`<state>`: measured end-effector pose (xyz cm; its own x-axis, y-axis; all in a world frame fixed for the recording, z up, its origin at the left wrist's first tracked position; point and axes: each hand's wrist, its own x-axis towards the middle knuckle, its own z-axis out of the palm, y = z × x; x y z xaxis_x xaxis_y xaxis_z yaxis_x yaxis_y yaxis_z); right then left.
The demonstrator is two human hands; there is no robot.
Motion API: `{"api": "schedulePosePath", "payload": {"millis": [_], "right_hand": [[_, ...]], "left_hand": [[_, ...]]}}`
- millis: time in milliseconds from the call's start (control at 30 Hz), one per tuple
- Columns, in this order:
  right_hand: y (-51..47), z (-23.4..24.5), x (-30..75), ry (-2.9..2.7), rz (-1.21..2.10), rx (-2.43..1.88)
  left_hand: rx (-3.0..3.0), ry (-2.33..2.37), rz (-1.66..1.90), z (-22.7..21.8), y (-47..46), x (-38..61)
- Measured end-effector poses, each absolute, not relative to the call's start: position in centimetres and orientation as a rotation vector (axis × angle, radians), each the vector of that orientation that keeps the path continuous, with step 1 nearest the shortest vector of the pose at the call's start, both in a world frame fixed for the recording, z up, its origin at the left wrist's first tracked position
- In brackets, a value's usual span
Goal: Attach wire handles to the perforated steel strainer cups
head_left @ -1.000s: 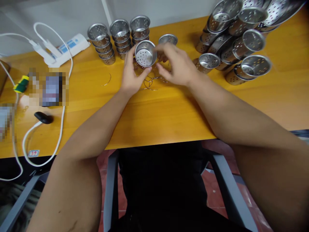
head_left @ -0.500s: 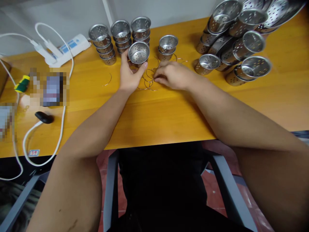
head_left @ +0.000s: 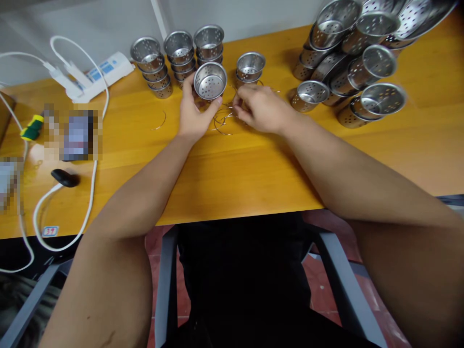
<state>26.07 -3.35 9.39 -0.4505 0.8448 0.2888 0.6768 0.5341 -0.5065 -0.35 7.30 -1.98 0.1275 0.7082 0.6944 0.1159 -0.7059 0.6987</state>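
Observation:
My left hand (head_left: pixel 195 111) is wrapped round a perforated metal cup (head_left: pixel 210 82), its open top facing up toward me. To its right, my right hand (head_left: pixel 259 107) is closed in a pinch at the edge of a small tangle of thin curved wires (head_left: pixel 222 123). A wire end seems to meet the fingertips, which partly hide it. Just behind this hand stands a short stack of perforated cups (head_left: pixel 251 66). One loose curved wire (head_left: pixel 164 121) lies on the table left of my left hand.
Stacked cups (head_left: pixel 148 54) line the back left. More perforated cups (head_left: pixel 373 67) are piled at the right, with a single cup (head_left: pixel 311 95) in front. A power strip (head_left: pixel 112 67), white cables, a screwdriver (head_left: pixel 33 128) and a black object (head_left: pixel 65 178) occupy the left side.
My right hand has lifted slightly from the wire tangle, and its fingers have curled. The wires have shifted a little. The cup in my left hand has tipped slightly toward me.

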Motion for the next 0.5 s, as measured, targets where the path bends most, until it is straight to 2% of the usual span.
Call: {"api": "schedulePosePath", "payload": {"millis": [233, 333, 500], "right_hand": [[-3.6, 9.7, 26.7, -2.178, 0.429, -1.145], [-3.9, 9.9, 26.5, -2.056, 0.538, -1.187], [-3.4, 9.6, 25.8, -1.789, 0.782, -1.091]], "left_hand": [[2.003, 0.771, 1.581, -1.8, 7.3, -0.4], [1.899, 0.774, 1.638, -1.3, 6.8, -0.2], [2.096, 0.802, 1.493, 2.7, 3.3, -1.0]]}}
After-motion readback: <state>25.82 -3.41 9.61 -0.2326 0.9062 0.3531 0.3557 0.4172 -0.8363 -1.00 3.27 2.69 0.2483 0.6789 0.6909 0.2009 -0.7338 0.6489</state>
